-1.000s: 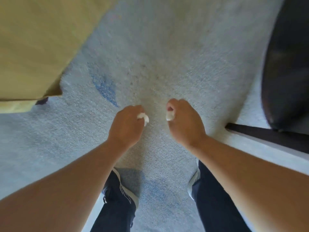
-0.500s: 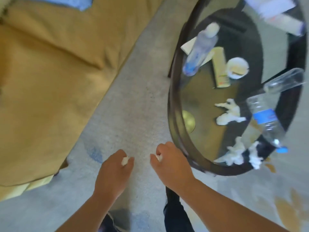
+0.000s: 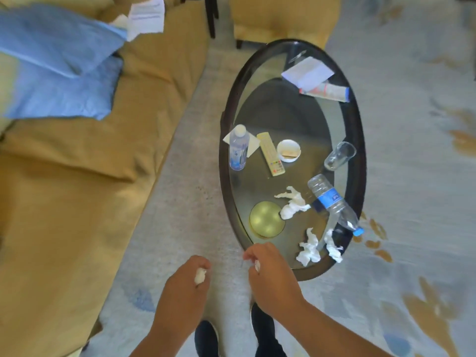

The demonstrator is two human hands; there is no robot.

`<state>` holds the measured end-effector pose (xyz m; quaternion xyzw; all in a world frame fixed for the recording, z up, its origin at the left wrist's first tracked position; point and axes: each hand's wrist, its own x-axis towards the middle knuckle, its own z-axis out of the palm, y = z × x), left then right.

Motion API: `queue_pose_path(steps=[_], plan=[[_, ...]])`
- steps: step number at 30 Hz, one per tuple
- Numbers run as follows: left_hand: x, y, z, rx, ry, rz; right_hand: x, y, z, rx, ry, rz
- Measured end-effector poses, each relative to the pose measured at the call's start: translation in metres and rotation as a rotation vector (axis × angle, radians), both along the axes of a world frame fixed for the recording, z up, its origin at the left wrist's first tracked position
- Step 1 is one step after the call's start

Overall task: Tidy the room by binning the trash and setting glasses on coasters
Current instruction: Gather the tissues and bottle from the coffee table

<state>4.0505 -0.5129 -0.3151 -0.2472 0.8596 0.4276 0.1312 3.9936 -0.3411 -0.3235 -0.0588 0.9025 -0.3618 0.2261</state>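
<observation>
White tissue shows in both of my fists. My left grip (image 3: 185,282), low in the middle of the frame above the carpet (image 3: 177,202), is curled round a small tissue wad (image 3: 199,275). My right grip (image 3: 273,276), just beside it at the near rim of the oval glass bench (image 3: 223,130), pinches a second tissue scrap (image 3: 256,265).

More trash lies on the near end of the bench. One crumpled tissue (image 3: 292,204) sits just beside the round gold coaster (image 3: 266,219), and a left tissue clump (image 3: 309,249) and a right tissue clump (image 3: 333,247) lie close together near the rim. A blue-labelled bottle (image 3: 332,202) lies on its side between them and the glass (image 3: 340,155). The glass is tipped over at the right rim, well apart from the coaster.

At the bench's left side an upright bottle (image 3: 238,148) stands on a white napkin (image 3: 252,145), with a remote (image 3: 271,157) and a white dish (image 3: 288,150) beside it. A sheet of paper (image 3: 307,73) and a tube (image 3: 325,92) lie at the far end. The mustard sofa (image 3: 77,189) fills the left, with a blue cloth (image 3: 56,65) at the upper left.
</observation>
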Motion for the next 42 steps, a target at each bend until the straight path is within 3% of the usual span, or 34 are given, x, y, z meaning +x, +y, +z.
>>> queue_pose_path(steps=[2,6,13,18,23,26,31,35,38,42], plan=[[-0.005,0.005,0.018,0.051,0.053,-0.001,0.012,-0.008,0.017,-0.041,-0.010,-0.058],[-0.015,0.019,0.051,0.355,0.088,0.115,0.028,-0.032,0.052,-0.269,-0.002,-0.159],[-0.030,0.037,0.077,0.644,0.117,-0.046,0.027,-0.032,0.080,-0.376,0.094,-0.198],[-0.047,0.064,0.079,0.770,0.046,-0.182,0.018,-0.004,0.073,-0.364,0.006,-0.196],[-0.067,0.101,0.072,0.803,-0.051,-0.135,-0.005,0.029,0.070,-0.644,-0.215,-0.440],[-0.075,0.130,0.069,0.743,-0.002,-0.140,-0.027,0.050,0.068,-0.833,-0.394,-0.635],[-0.094,0.178,0.055,0.548,0.023,0.010,-0.047,0.084,0.054,-0.871,-0.552,-0.719],[-0.113,0.196,0.026,0.462,0.004,0.020,-0.071,0.113,0.025,-0.648,-0.516,-0.614],[-0.124,0.199,-0.010,0.238,-0.003,-0.204,-0.066,0.147,0.001,-0.455,-0.378,-0.460],[-0.138,0.202,-0.062,0.024,-0.042,-0.550,-0.062,0.187,-0.042,-0.201,-0.303,-0.511]])
